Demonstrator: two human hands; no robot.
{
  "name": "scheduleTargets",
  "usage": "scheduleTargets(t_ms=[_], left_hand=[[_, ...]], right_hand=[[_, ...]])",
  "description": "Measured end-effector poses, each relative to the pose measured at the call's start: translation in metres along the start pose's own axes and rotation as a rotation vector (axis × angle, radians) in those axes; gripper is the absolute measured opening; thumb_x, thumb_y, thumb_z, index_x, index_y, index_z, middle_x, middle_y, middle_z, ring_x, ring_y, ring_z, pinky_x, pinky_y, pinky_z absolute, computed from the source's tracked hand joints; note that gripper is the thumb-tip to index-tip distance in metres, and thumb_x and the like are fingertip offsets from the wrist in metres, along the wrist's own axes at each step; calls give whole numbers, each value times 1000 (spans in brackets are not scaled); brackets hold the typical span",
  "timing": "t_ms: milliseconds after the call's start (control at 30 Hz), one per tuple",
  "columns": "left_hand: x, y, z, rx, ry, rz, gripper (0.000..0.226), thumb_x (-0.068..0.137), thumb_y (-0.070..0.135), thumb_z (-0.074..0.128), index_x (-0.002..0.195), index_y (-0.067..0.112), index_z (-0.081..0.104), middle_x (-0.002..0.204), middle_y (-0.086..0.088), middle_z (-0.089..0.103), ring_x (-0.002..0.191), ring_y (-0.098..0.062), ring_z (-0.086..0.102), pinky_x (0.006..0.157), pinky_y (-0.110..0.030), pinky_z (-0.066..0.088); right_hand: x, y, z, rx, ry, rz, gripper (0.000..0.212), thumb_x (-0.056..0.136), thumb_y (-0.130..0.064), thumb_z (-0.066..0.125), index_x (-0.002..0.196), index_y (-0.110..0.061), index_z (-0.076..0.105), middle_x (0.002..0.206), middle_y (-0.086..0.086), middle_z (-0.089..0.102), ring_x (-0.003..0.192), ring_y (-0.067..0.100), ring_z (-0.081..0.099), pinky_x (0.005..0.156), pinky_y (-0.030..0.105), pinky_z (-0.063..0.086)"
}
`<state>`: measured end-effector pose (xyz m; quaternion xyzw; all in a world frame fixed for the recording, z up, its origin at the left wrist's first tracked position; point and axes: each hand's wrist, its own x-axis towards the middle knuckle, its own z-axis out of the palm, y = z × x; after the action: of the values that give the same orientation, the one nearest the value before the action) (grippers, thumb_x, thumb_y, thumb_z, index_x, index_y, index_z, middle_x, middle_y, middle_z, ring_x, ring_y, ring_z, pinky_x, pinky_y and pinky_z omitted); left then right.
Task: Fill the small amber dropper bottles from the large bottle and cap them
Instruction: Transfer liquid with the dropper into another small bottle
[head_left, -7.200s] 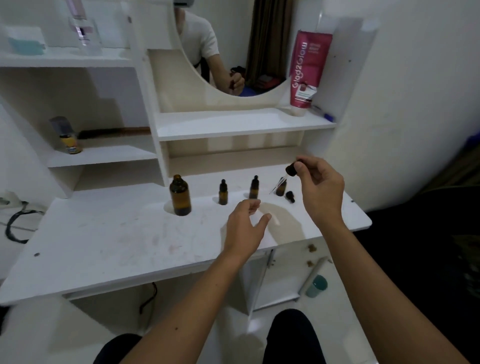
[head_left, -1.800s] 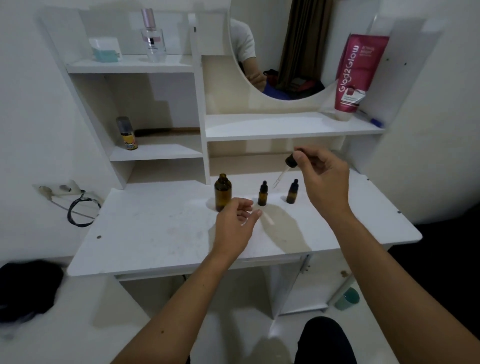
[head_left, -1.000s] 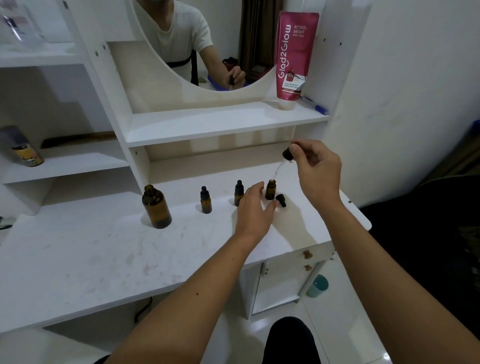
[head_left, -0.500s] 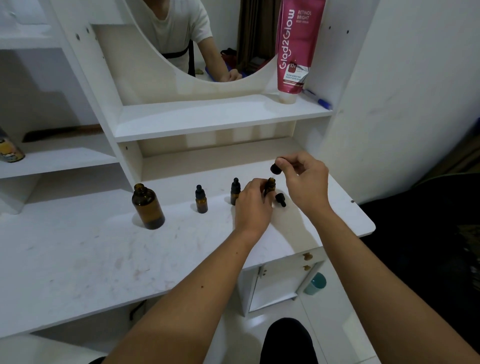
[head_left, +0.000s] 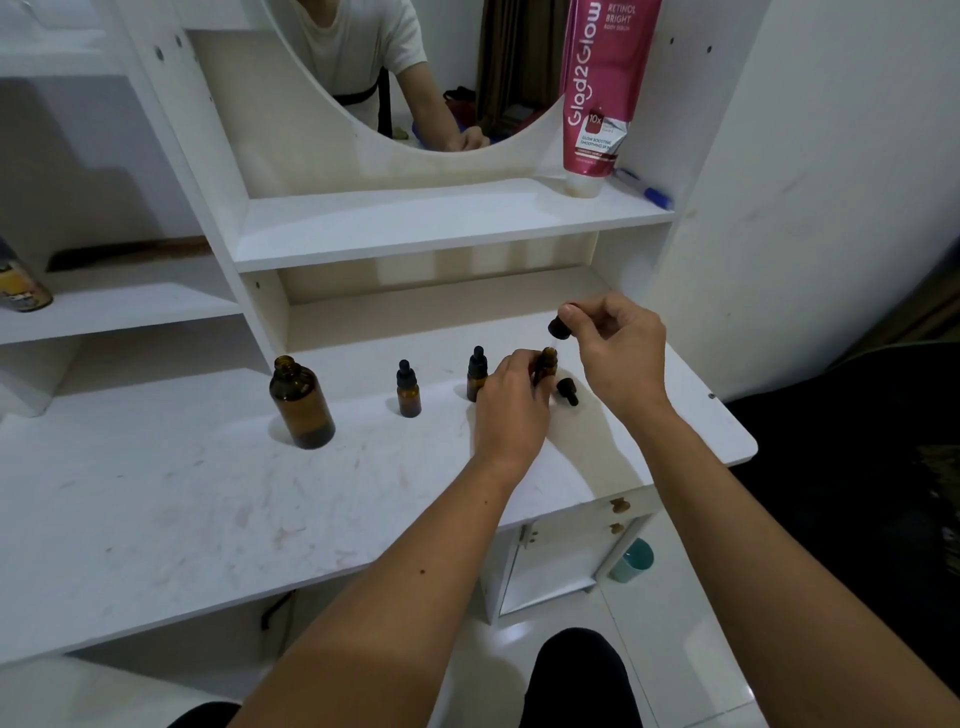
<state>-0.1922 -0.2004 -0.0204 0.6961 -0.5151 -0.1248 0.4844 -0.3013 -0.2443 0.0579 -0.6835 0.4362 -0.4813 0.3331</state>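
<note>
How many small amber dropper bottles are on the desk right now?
3. Two capped ones stand right of the large bottle: one alone, one beside the left hand, which holds the third, uncapped.

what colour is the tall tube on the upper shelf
Pink-magenta with a white cap, standing cap-down; head view.

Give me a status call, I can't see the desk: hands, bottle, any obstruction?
Left hand holds open small bottle upright on desk. Right hand pinches dropper cap just above its mouth. Loose black cap lies beside bottle; nothing blocks it.
</note>
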Motion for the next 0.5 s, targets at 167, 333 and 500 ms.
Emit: scheduleTargets(t_ms=[167, 333, 500], left_hand=[[1, -2, 2, 20, -3, 10, 23, 101, 25, 63, 123, 17, 65, 116, 3, 69, 106, -15, 66, 92, -37, 57], [0, -1, 1, 27, -6, 11, 24, 102, 25, 62, 124, 17, 64, 117, 3, 69, 107, -14, 66, 93, -37, 57], [-2, 3, -1, 35, -18, -1, 28, 102, 26, 61, 129, 17, 63, 122, 2, 68, 111, -16, 65, 97, -39, 56]], right_hand=[[-1, 1, 3, -41, 32, -25, 11, 98, -18, 72, 88, -13, 75, 83, -9, 80, 81, 7, 72, 78, 13, 49], [-4, 2, 3, -33, -9, -60, 10, 101, -19, 70, 105, -13, 76, 89, -6, 80, 87, 3, 75, 83, 10, 52], [-6, 1, 0, 12, 3, -59, 10, 101, -19, 70, 108, -16, 75, 91, -4, 80, 90, 7, 77, 90, 21, 58]])
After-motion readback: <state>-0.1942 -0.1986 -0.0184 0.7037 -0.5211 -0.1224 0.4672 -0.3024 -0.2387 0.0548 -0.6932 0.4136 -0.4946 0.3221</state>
